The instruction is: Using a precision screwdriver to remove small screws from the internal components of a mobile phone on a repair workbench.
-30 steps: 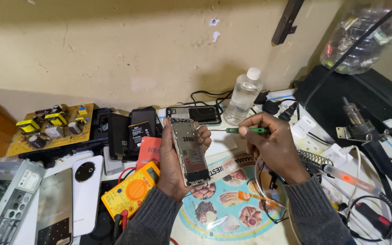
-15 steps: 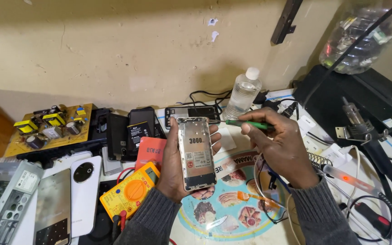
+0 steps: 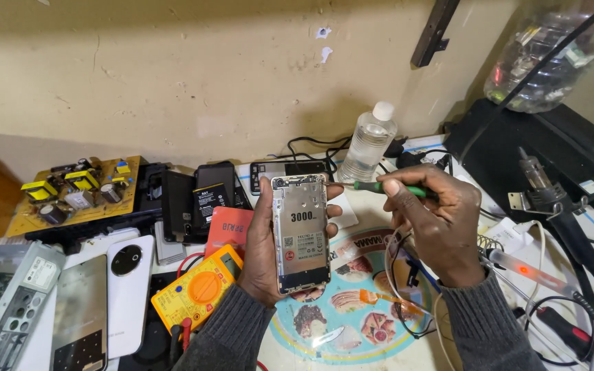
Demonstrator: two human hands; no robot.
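While clamped in the left hand [image 3: 259,264], opened phone [image 3: 301,233] meets green screwdriver [image 3: 379,187] pinched by right hand [image 3: 434,227]; slipping tip could gouge battery [image 3: 304,237].

An opened silver phone [image 3: 301,233], back cover off and metal frame showing, stands upright in the left hand [image 3: 264,255]. A green-handled screwdriver [image 3: 379,187] lies level, tip at its upper right edge.

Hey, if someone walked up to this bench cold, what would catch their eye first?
Dead centre, the left hand holds an opened phone upright, its silvery inner frame showing, while the right hand brings a green-handled screwdriver to its top edge. Just left of them lies a yellow multimeter; a clear plastic bottle stands behind by the wall.
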